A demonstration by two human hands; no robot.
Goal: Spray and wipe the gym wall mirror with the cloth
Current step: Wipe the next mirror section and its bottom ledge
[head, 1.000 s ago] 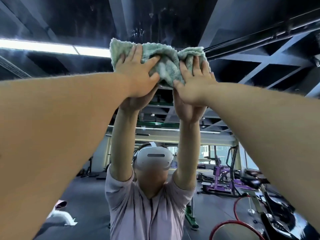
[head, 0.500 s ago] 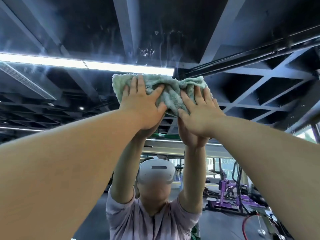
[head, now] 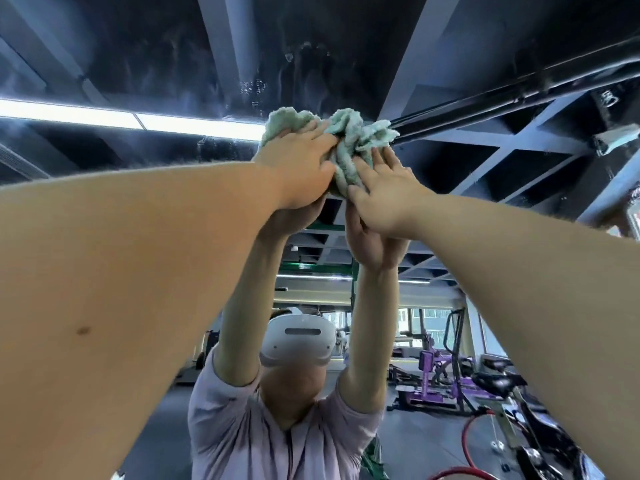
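A pale green fluffy cloth [head: 349,136] is bunched up against the wall mirror [head: 156,64], high above my head. My left hand [head: 298,168] presses on its left part, palm flat on the cloth. My right hand [head: 384,192] presses on its lower right part, fingers spread over it. Both arms reach up and forward. The mirror fills the view and shows wet streaks and droplets above the cloth, plus my own reflection with both arms raised. No spray bottle is in view.
Reflected in the mirror are purple gym machines [head: 436,375] at the lower right, a red hoop [head: 467,441] on the floor, a dark machine [head: 540,431] at the right edge, and a bright ceiling light strip [head: 138,121].
The cloth went from spread flat to bunched into a wad as both hands drew together. The hands and cloth sit a little right of where they were.
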